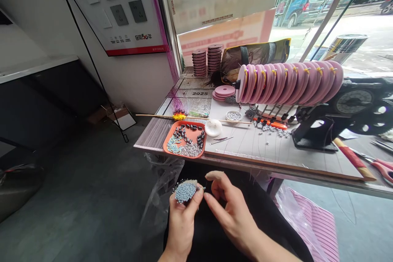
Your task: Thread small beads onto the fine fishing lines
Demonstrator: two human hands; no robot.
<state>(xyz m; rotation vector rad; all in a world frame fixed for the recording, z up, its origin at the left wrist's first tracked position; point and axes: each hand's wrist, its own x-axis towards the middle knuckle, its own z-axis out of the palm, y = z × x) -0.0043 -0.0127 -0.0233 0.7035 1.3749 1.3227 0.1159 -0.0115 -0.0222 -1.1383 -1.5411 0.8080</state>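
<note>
My left hand (183,217) is closed around a bundle of thin pieces with pale blue rounded ends (186,192), held above my lap. A small slender piece shows at the tip of my left thumb, too small to make out. Close beside it, my right hand (231,208) has its index finger and thumb apart, the thumb tip almost at the left thumb. A pale covering wraps the right index fingertip. Just beyond my hands, an orange tray (166,147) on the table holds black beads, pale blue pieces and small silvery parts.
On the table (239,149) stand a black machine (325,123) with a row of pink spools (288,82), a white round disc (213,127), a bowl of silvery beads (233,116) and a thin rod (147,115). Scissors (382,166) lie right; thin lines hang over the front edge.
</note>
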